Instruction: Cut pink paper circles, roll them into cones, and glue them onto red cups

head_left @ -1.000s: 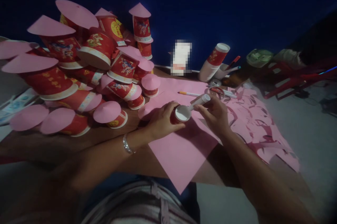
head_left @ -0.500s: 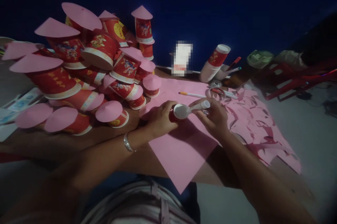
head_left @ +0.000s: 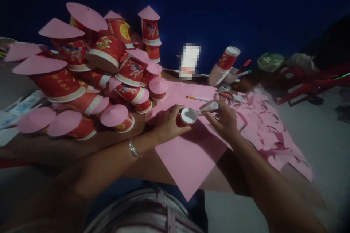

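My left hand point(head_left: 172, 123) is wrapped round a red paper cup point(head_left: 188, 116), whose white round end faces up. In my right hand point(head_left: 225, 118) is a small white tube, perhaps a glue bottle point(head_left: 210, 108), tilted with its narrow tip at the cup's right rim. Whether the tip touches the rim I cannot tell. Both hands are above a pink paper sheet point(head_left: 188, 167) that hangs over the table's front edge. To the left, several red cups with pink paper cone tops point(head_left: 114, 115) are piled up.
A tilted stack of paper cups point(head_left: 224, 66) stands at the back, beside a cup holding pens point(head_left: 232, 76). An orange-ended pen point(head_left: 198, 98), scissors point(head_left: 226, 96) and a tape roll point(head_left: 224, 87) lie nearby. Pink paper scraps point(head_left: 268, 127) cover the right side. A red chair point(head_left: 303, 83) is beyond.
The white tube's tip has drawn back from over the cup's white end to its right rim. My left hand keeps its hold on the cup. The view has shifted slightly.
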The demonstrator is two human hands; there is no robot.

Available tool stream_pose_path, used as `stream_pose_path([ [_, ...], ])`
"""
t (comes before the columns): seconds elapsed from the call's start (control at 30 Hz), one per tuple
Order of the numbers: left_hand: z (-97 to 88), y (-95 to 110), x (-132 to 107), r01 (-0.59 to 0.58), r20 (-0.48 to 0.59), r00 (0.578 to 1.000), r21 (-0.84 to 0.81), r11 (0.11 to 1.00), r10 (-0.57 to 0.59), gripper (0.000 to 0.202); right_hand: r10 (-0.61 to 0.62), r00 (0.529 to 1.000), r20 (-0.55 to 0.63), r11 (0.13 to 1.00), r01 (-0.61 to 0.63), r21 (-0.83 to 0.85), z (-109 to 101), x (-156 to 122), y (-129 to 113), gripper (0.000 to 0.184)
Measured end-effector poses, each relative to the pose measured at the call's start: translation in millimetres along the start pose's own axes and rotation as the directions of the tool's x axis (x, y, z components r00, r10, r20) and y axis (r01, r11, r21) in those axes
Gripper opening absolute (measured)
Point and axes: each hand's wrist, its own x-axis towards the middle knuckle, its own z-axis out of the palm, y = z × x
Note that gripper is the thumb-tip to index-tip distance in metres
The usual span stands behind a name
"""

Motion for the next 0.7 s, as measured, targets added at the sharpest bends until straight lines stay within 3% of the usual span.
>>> stream_pose_path([
  [0.17,-5.7,-2,2,-0.149,0.01,0.988,-0.2,0.968,0.154,0.058,0.233,0.968,-0.096,0.956,-0.21,0.207,7,1,16,0.022],
  [0.3,-12.7,-1,3,-0.179,0.124,0.967,-0.291,0.94,0.223,0.068,0.362,0.924,-0.121,0.849,-0.274,0.451,10,5,23,0.034],
  [0.47,-6.7,0,0,-0.07,0.158,0.98,-0.288,0.955,0.12,0.091,0.353,0.929,-0.11,0.836,-0.261,0.482,10,8,20,0.034],
  [0.6,-1.0,-3,-2,0.003,0.12,0.992,-0.259,0.966,0.029,0.079,0.32,0.941,-0.112,0.855,-0.236,0.462,9,8,15,0.032],
  [0.7,-5.3,-3,0,-0.005,0.174,0.983,-0.267,0.964,0.054,0.069,0.311,0.943,-0.118,0.854,-0.223,0.47,9,8,12,0.035],
])
